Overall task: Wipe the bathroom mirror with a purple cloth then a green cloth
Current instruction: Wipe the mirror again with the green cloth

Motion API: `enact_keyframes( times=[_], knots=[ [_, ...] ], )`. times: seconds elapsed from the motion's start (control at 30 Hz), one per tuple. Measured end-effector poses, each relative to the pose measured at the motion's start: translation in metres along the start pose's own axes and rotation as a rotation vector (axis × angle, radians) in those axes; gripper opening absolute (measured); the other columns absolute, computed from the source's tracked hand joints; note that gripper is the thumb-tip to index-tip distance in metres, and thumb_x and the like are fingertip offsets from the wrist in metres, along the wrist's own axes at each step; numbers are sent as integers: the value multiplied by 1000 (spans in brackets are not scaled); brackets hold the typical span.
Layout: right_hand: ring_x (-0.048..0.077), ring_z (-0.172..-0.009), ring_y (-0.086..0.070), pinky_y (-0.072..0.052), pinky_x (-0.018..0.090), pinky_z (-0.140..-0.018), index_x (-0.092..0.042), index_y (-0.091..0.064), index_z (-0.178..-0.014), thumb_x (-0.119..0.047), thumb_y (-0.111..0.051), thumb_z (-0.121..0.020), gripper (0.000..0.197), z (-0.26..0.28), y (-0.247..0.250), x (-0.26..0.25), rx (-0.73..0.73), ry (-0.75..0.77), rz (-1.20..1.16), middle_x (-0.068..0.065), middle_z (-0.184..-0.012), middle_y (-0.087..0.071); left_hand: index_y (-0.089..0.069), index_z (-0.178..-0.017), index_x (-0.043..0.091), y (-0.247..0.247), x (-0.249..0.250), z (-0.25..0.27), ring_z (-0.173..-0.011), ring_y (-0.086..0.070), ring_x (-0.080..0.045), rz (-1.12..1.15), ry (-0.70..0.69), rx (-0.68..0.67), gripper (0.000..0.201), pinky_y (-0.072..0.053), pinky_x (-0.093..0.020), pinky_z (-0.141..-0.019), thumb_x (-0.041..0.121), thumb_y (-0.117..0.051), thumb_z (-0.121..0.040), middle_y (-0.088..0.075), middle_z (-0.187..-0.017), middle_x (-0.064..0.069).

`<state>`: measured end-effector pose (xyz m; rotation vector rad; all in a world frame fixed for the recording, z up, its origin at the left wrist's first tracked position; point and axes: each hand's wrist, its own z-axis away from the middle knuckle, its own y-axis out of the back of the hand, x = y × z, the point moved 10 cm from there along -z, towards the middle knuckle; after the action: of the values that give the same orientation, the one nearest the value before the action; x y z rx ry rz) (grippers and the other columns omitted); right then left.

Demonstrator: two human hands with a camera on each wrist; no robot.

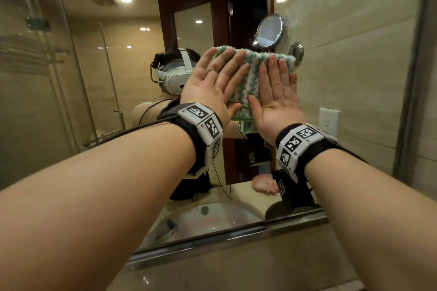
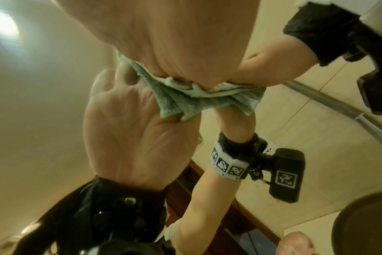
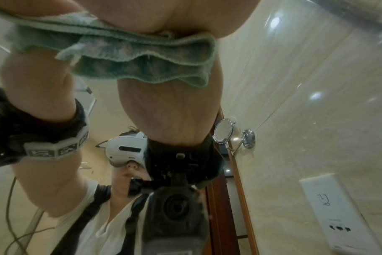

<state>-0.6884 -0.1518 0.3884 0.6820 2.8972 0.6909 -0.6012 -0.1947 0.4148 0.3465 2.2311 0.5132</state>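
Observation:
A green-and-white striped cloth [image 1: 254, 71] lies flat against the bathroom mirror [image 1: 113, 92]. My left hand [image 1: 220, 82] presses its left half with straight, spread fingers. My right hand [image 1: 274, 92] presses its right half the same way, palm flat. In the left wrist view the green cloth [image 2: 185, 96] bunches under my left palm [image 2: 164, 34], which meets its own reflection in the glass. The right wrist view shows the folded cloth edge [image 3: 142, 57] below my right palm [image 3: 164, 15]. A pinkish cloth-like lump [image 1: 263, 185] shows low in the mirror, on the counter.
The mirror's chrome bottom rail [image 1: 212, 241] runs below my arms, and its right frame [image 1: 411, 78] stands close to the right. Reflected in the glass are a round wall mirror [image 1: 269, 30], a sink [image 1: 212, 217], a socket plate [image 1: 328, 120] and a dark wooden door.

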Motion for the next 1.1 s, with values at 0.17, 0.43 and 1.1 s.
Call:
enact_keyframes(
  times=[0.17,0.43,1.1],
  knots=[
    [19,-139,10,17,32,-112,-5,7,-140,-42,-19,-91,67,1,1,-53,4,106,-42,6,-150,8,38,-127,13,-18,-34,34,-136,31,-23,20,37,-42,69,28,-44,-102,56,-4,-93,44,-134,-6],
    [22,-142,6,16,35,-112,-5,6,-141,-43,-18,-91,67,-1,-9,-85,-37,178,-7,10,-155,1,41,-125,12,-47,-54,55,-120,43,-23,25,100,-132,69,27,-46,-104,57,1,-91,56,-118,-9],
    [21,-143,12,27,33,-106,-12,6,-148,-39,-29,-97,67,-24,-22,-335,-88,422,-19,5,-157,9,36,-126,12,-153,-234,186,-138,29,-23,57,392,-361,67,25,-45,-105,56,0,-91,42,-132,-5]
  ],
)
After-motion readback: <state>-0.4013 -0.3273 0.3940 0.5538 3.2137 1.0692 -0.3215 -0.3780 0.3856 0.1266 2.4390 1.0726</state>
